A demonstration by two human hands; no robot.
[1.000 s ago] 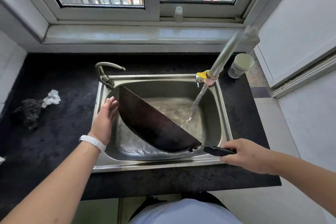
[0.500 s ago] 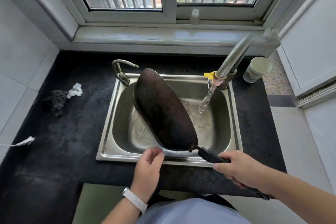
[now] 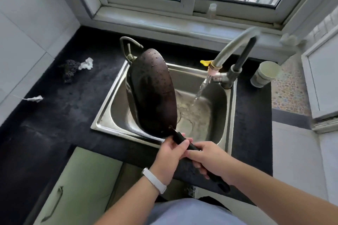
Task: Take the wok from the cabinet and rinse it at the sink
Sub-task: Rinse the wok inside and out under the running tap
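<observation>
Wok (image 3: 151, 93) is standing tilted on its edge in the sink (image 3: 104, 115), its dark underside facing up toward the camera & beaded w/ drops. Its top edge is leaning toward the back-left corner, just beside a small bent tap (image 3: 128, 45). Its lower edge is sitting down by the sink's front rim (whether it's actually touching the metal there, can't tell). The black handle (image 3: 178, 136) is sticking out over the front rim toward the person.

The left hand (image 3: 168, 159) is gripping the handle close to the wok, w/ thumb and fingers curled round it. The right hand (image 3: 210, 159) is gripping the same handle further down, its fingers wrapping underneath, and the handle's end is poking out past that wrist. The two hands are touching each other. A white band (image 3: 154, 180) is sitting on the left wrist.

Water (image 3: 201, 89) is running from the big curved tap (image 3: 236, 47) at the back right. It's falling into the basin to the right of the wok, apart from it. A yellow tab (image 3: 205, 62) is sticking out beside the spout.

A paper cup (image 3: 265, 74) is standing on the black counter (image 3: 64, 115), right of the big tap. Left of the sink, a dark scrubber (image 3: 70, 69) is lying on the counter w/ a white wad (image 3: 86, 64) touching it. A small clear bottle (image 3: 212, 11) is standing on the window sill. A green cabinet door (image 3: 76, 184) is showing below the counter, approx. under the sink's left side.
</observation>
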